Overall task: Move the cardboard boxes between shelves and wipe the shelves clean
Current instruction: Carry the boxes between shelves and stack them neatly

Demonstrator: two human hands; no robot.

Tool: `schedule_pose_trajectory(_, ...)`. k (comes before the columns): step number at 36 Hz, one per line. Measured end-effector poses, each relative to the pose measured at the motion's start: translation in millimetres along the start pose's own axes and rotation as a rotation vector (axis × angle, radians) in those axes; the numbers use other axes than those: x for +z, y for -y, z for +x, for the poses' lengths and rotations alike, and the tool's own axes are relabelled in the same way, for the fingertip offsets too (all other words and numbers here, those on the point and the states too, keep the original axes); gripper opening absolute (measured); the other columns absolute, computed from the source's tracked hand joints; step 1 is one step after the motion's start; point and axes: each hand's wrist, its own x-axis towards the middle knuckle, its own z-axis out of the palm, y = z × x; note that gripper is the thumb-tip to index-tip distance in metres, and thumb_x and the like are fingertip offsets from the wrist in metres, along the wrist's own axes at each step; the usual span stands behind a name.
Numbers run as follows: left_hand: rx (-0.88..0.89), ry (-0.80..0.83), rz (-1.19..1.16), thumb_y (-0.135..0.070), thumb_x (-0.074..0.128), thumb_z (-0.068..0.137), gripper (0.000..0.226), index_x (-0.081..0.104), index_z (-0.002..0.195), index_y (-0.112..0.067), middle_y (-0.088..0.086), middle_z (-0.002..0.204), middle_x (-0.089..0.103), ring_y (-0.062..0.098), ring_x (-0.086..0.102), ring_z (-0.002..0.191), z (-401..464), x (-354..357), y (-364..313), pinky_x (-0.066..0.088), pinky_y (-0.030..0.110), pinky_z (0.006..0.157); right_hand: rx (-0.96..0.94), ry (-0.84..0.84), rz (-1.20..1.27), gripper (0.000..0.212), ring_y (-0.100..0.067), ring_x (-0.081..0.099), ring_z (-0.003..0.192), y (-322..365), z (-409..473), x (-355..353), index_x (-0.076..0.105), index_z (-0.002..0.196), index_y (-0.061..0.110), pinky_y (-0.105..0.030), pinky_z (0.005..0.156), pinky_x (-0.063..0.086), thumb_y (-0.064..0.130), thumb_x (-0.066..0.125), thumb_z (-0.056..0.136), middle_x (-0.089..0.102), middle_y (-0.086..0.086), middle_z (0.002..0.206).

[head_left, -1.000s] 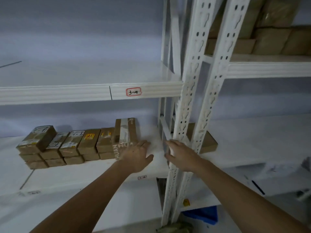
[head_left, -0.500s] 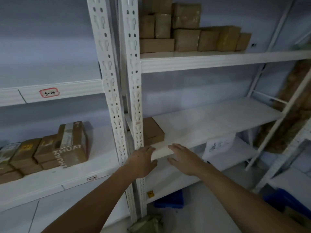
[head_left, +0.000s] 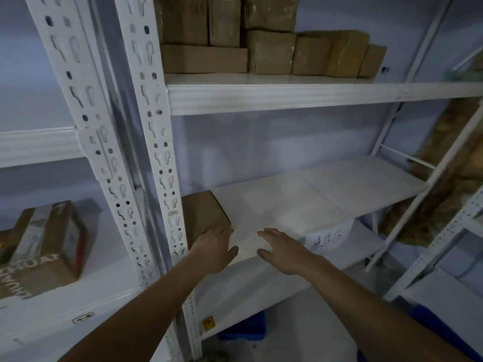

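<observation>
In the head view, both hands reach toward the front edge of the middle shelf (head_left: 326, 194) in the right-hand bay. The left hand (head_left: 213, 248) has its fingers extended and loosely spread, holding nothing; its fingertips lie at the near right corner of a plain cardboard box (head_left: 202, 215), and whether they actually touch it cannot be told. That box sits at the shelf's left end, pushed up against the perforated white upright (head_left: 156, 152). The right hand (head_left: 283, 250) is also flat and relaxed, palm down, gripping nothing, over the bare shelf board near its front edge, just beside the left hand and clear of the box.

On the upper shelf (head_left: 287, 96) of the same bay, a group of stacked cardboard boxes (head_left: 261, 40) fills the left and middle part. In the left bay, across the uprights, a taped box with printed lettering (head_left: 44, 246) stands on the left bay's shelf (head_left: 65, 304) near its right end.

A white paper with handwriting (head_left: 328, 237) hangs below the middle shelf's front edge toward the right. Lower down, a blue bin (head_left: 245, 327) shows beneath the bottom shelf, and a small yellow sticker (head_left: 208, 323) marks the upright's foot. A slanted white brace (head_left: 423, 184) crosses the right end of the rack, with brownish material behind it. The wall behind is pale.
</observation>
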Motion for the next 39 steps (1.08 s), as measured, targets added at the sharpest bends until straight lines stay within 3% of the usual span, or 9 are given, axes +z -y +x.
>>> schedule_pose_trajectory(4,-0.022,-0.001,0.018,-0.065,0.016,0.088,0.085,0.052,0.147,-0.016,0.008,0.149,0.052,0.026,0.053,0.13,30,4,18,0.043,0.037,0.11,-0.009,0.01,-0.007,0.067,-0.018,0.023,0.153,-12,40,-9,0.02,0.162,0.024,-0.038,0.124,0.023,0.05,0.043,0.105,0.016,0.001,0.17)
schedule_pose_trajectory(11,-0.096,0.05,0.083,-0.05,0.039,0.101,0.056,0.051,0.142,-0.014,0.01,0.142,0.053,0.03,0.054,0.126,58,2,36,0.048,0.041,0.102,-0.074,0.065,-0.031,0.066,-0.021,0.024,0.152,-15,93,-17,0.023,0.162,0.02,-0.036,0.122,0.025,0.047,0.044,0.106,0.018,-0.002,0.169)
schedule_pose_trajectory(16,-0.093,0.085,0.162,-0.058,0.002,0.085,0.087,0.06,0.136,-0.019,0.009,0.144,0.052,0.034,0.046,0.133,75,25,54,0.043,0.043,0.105,-0.146,0.114,-0.047,0.064,-0.023,0.027,0.152,-17,131,-14,0.026,0.161,0.02,-0.038,0.121,0.027,0.047,0.044,0.106,0.021,-0.003,0.168)
schedule_pose_trajectory(19,-0.194,0.07,0.071,-0.047,0.026,0.1,0.061,0.059,0.137,-0.012,0.012,0.145,0.05,0.036,0.048,0.13,77,17,48,0.042,0.041,0.104,-0.184,0.147,-0.039,0.063,-0.025,0.031,0.15,-18,151,-10,0.028,0.16,0.02,-0.039,0.119,0.031,0.047,0.045,0.106,0.022,-0.004,0.168)
schedule_pose_trajectory(21,-0.276,0.014,-0.02,-0.051,0.042,0.098,0.061,0.049,0.145,-0.012,0.011,0.149,0.047,0.037,0.053,0.126,84,19,52,0.046,0.041,0.103,-0.215,0.165,-0.042,0.062,-0.027,0.032,0.149,-18,164,-9,0.029,0.159,0.02,-0.04,0.119,0.032,0.046,0.047,0.106,0.023,-0.006,0.167)
schedule_pose_trajectory(27,-0.368,0.031,-0.031,-0.044,0.049,0.101,0.07,0.034,0.155,-0.001,0.021,0.154,0.044,0.036,0.041,0.142,108,29,69,0.029,0.039,0.118,-0.334,0.225,-0.107,0.062,-0.032,0.032,0.148,-18,202,-7,0.026,0.159,0.014,-0.04,0.117,0.033,0.034,0.05,0.106,0.024,-0.012,0.166)
schedule_pose_trajectory(31,-0.514,-0.024,-0.112,-0.047,0.058,0.092,0.067,0.047,0.143,-0.004,0.014,0.142,0.051,0.034,0.046,0.136,122,35,80,0.034,0.039,0.114,-0.315,0.244,-0.063,0.061,-0.032,0.033,0.147,-19,222,-3,0.026,0.158,0.01,-0.038,0.117,0.03,0.03,0.049,0.106,0.024,-0.013,0.165)
schedule_pose_trajectory(36,-0.726,-0.174,-0.235,-0.055,0.048,0.094,0.072,0.044,0.144,-0.003,0.019,0.154,0.042,0.038,0.036,0.145,128,54,82,0.029,0.043,0.118,-0.239,0.228,0.201,0.042,-0.031,0.055,0.126,-10,236,-3,0.056,0.14,0.012,-0.036,0.101,0.046,0.035,0.051,0.104,0.057,-0.011,0.139)
schedule_pose_trajectory(39,-0.82,-0.235,-0.319,-0.041,0.056,0.098,0.068,0.037,0.152,-0.005,0.016,0.162,0.033,0.034,0.028,0.15,132,59,80,0.024,0.042,0.121,-0.238,0.244,0.262,0.048,-0.028,0.062,0.116,-17,262,18,0.059,0.134,0.02,-0.042,0.094,0.054,0.048,0.052,0.096,0.065,-0.007,0.13)
